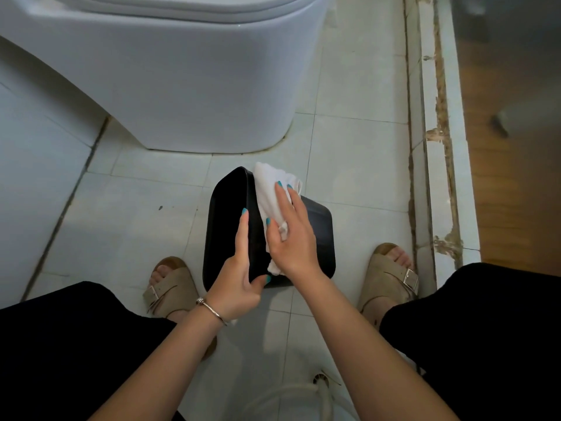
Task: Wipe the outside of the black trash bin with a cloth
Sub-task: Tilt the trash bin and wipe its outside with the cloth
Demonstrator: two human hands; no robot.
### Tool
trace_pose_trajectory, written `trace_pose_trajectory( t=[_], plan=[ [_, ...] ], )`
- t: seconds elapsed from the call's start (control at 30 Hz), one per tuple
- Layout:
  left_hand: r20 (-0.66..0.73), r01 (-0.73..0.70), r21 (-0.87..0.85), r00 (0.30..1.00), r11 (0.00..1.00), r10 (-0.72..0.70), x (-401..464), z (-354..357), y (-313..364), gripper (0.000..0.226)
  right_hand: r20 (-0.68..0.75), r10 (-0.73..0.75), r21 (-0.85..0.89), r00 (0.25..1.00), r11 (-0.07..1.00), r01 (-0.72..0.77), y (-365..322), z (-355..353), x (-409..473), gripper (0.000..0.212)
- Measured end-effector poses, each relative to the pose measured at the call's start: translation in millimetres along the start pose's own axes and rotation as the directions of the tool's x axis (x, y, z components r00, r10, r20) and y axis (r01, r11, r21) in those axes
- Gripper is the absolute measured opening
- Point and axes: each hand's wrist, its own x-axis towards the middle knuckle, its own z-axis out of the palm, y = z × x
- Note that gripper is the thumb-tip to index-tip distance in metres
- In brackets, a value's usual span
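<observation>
Mid-wipe: the black trash bin (318, 232), tipped on the floor at 6 o'clock of the toilet (182, 86), is gripped by the left hand (239, 281) while a white cloth (270, 196) is pressed flat-fingered against its side by the right hand (291, 238); remaining sides appear undone.

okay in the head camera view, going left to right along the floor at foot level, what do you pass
Left sandal → left hand holding the black trash bin → right hand pressing the white cloth on the bin → right sandal → worn threshold strip → wooden floor.
</observation>
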Motion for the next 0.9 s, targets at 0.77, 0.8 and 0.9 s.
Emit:
trace_pose_trajectory(
  t=[0.77,0.8,0.9],
  plan=[
    [0.013,0.037,-0.032,0.999,0.999,-0.037,1.5,-5.4,-3.5,0.115,-0.142,0.479,-0.088,0.866,0.866,-0.493,71.5,-19.7,13.4,0.061],
    [0.009,0.027,-0.019,1.0,0.999,-0.027,1.5,-5.5,-2.5,0.115,-0.138,0.467,-0.089,0.873,0.872,-0.481,67.8,-18.2,11.9,0.061],
    [-0.011,-0.022,0.054,1.0,0.998,0.023,4.2,-4.3,0.7,0.117,-0.133,0.426,-0.058,0.895,0.898,-0.436,53.6,-13.7,8.0,0.062]
  ],
)
